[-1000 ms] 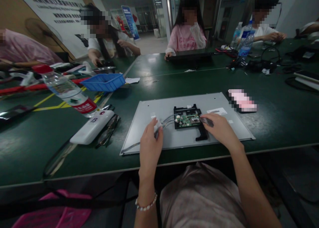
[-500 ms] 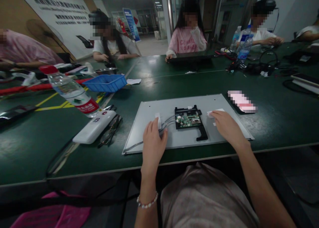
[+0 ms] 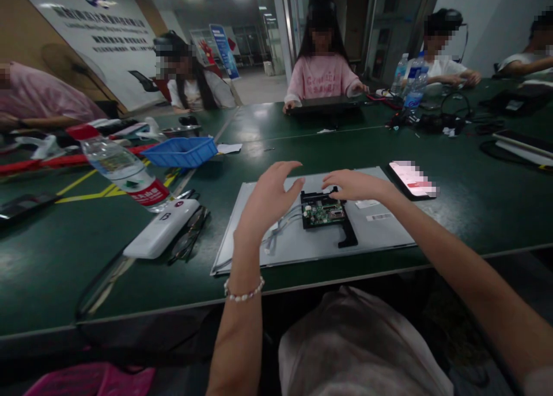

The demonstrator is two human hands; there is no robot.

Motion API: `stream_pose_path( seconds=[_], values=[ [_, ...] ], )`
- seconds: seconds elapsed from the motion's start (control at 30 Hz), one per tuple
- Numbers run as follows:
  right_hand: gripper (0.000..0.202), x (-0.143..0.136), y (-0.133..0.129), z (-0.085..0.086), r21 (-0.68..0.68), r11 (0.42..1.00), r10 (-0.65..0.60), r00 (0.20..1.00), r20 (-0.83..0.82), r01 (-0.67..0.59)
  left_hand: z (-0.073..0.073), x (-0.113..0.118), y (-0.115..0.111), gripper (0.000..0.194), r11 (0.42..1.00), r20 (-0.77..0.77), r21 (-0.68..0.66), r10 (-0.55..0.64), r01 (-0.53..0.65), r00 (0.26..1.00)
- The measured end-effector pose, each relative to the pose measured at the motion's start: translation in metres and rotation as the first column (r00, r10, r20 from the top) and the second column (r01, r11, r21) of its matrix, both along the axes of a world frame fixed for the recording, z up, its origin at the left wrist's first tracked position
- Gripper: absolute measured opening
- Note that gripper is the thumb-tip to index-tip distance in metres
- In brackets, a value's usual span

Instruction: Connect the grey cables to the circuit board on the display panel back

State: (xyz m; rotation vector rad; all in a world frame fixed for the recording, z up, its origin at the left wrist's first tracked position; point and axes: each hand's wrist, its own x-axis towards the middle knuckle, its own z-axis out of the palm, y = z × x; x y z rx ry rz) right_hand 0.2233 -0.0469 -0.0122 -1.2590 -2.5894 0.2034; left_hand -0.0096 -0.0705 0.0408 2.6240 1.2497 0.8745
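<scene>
while the grey metal panel point(image 3: 380, 234) lies flat on the green table point(image 3: 475, 206), the left hand point(image 3: 265, 203) hangs above its left part with fingers spread and curved, holding nothing. the right hand point(image 3: 352, 185) reaches over the far edge of the black frame point(image 3: 348, 234), which carries a green circuit board point(image 3: 323, 211) at the panel's middle; its fingertips seem to touch that edge, fingers close together. grey wires point(image 3: 280, 226) run left from the board. a phone point(image 3: 410, 178) lies just beside the panel.
</scene>
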Motion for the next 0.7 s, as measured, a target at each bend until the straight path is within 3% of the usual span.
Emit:
stream_pose_path(
  seconds=[0.1,0.17,0.23,0.3,0.4,0.7],
  values=[
    [0.028,-0.009,0.015,-0.013,-0.022,0.998,-0.057,0.998,-0.04,0.056,0.0,0.017,0.038,0.031,0.982,-0.091,-0.131,-0.147,0.134,0.985],
    [0.023,-0.008,0.019,-0.024,-0.028,0.997,-0.078,0.994,-0.072,0.076,-0.015,0.022,0.059,0.031,0.963,-0.168,-0.217,-0.199,0.161,0.966],
    [0.021,-0.004,0.02,-0.032,-0.016,0.997,-0.074,0.991,-0.11,0.072,-0.034,0.023,0.071,0.032,0.965,-0.252,-0.235,-0.178,0.118,0.951],
    [0.021,-0.001,0.02,-0.037,0.006,0.997,-0.075,0.986,-0.148,0.077,-0.049,0.022,0.074,0.03,0.962,-0.282,-0.247,-0.185,0.115,0.941],
    [0.021,0.001,0.021,-0.04,0.008,0.994,-0.108,0.98,-0.167,0.111,-0.06,0.021,0.071,0.028,0.953,-0.278,-0.266,-0.221,0.146,0.935],
    [0.022,0.006,0.019,-0.034,0.097,0.968,-0.213,0.965,-0.155,0.23,-0.064,0.018,0.073,0.028,0.965,-0.263,-0.24,-0.172,0.108,0.949]
  ],
)
